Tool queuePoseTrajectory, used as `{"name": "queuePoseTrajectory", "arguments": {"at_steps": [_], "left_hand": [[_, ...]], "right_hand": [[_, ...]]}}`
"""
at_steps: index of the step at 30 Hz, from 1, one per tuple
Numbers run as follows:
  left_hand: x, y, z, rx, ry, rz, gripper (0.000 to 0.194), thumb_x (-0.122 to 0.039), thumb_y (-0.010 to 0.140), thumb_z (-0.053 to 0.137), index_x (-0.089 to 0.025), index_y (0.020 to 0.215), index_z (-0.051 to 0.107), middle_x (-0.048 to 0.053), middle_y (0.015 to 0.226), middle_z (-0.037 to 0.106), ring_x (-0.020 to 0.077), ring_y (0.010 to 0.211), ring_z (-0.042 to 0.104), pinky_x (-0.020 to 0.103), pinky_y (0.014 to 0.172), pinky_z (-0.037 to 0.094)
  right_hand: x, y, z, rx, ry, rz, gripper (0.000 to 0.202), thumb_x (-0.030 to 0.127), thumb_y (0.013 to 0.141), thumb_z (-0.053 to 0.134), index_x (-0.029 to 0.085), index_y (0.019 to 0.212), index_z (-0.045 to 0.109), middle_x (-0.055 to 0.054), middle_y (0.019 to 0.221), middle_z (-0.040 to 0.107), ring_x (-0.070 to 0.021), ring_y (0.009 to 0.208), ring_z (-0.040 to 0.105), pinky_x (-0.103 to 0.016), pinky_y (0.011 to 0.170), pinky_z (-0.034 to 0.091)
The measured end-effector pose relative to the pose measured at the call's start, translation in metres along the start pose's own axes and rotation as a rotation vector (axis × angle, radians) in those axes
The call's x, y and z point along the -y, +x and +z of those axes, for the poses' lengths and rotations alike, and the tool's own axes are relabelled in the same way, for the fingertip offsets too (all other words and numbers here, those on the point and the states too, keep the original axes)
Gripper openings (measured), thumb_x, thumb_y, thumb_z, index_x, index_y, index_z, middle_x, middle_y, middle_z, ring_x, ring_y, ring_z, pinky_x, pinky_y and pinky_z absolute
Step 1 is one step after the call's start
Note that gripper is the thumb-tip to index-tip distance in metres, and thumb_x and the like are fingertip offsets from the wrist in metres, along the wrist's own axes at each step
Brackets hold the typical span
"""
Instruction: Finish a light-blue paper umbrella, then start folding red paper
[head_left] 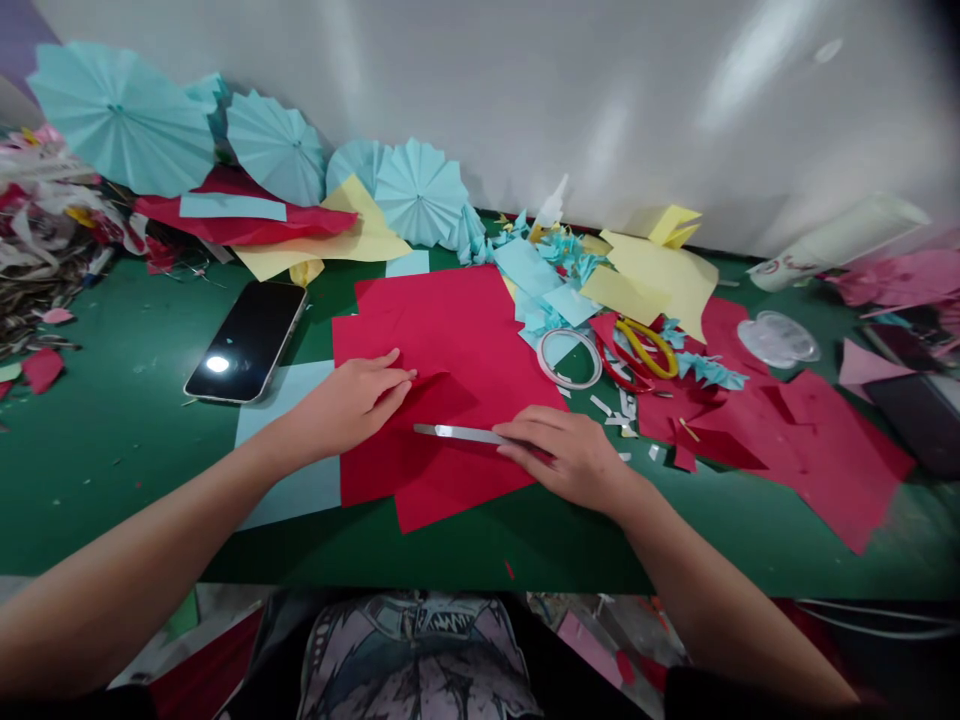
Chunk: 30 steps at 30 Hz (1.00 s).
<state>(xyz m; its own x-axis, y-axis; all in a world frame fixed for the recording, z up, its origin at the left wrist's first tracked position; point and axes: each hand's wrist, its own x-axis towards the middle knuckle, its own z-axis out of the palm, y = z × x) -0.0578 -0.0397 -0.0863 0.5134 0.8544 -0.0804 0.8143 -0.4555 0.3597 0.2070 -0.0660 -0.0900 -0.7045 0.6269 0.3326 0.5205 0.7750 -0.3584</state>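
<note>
Several overlapping sheets of red paper (480, 330) lie in front of me, with a raised fold casting a shadow near the middle. At the left end of that fold, my left hand (360, 398) has its thumb and fingertips together on the red paper. My right hand (566, 455) is closed around a slim silver utility knife (461, 433). Its blade points left and lies low over the lower part of the red paper; its handle is mostly hidden in my fingers. Under my left wrist, a light blue sheet (296, 490) rests on the green table (112, 490).
A phone (247, 340) lies on the left. Blue pleated paper fans (420, 190) lean on the wall. To the right are a roll of tape (568, 360), yellow-handled scissors (649, 348), a glue bottle (551, 205), red scraps (817, 450) and a clear plastic lid (778, 340).
</note>
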Motion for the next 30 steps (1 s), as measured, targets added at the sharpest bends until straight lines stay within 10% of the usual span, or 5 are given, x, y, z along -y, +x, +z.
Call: {"name": "queuePoseTrajectory", "arguments": {"at_steps": [16,30], "left_hand": [[0.005,-0.005,-0.005,0.125,0.084,0.112,0.062,-0.052,0.078,0.047,-0.016,0.128,0.045,0.013,0.132,0.048,0.0312,0.130,0.030,0.045,0.099,0.035],[0.013,-0.005,-0.010,0.213,0.051,0.135,0.052,-0.027,0.083,0.039,-0.021,0.134,0.037,0.011,0.141,0.036,0.0259,0.134,0.022,0.042,0.101,0.033]], "right_hand": [[0.005,0.003,0.008,-0.098,-0.045,0.057,0.021,0.024,0.086,0.049,0.015,0.094,0.065,-0.006,0.083,0.068,-0.0122,0.072,0.063,-0.022,0.061,0.049],[0.006,0.002,0.009,-0.085,-0.050,0.025,0.020,0.025,0.085,0.049,0.016,0.093,0.065,-0.005,0.081,0.068,-0.0115,0.070,0.062,-0.021,0.058,0.047]]}}
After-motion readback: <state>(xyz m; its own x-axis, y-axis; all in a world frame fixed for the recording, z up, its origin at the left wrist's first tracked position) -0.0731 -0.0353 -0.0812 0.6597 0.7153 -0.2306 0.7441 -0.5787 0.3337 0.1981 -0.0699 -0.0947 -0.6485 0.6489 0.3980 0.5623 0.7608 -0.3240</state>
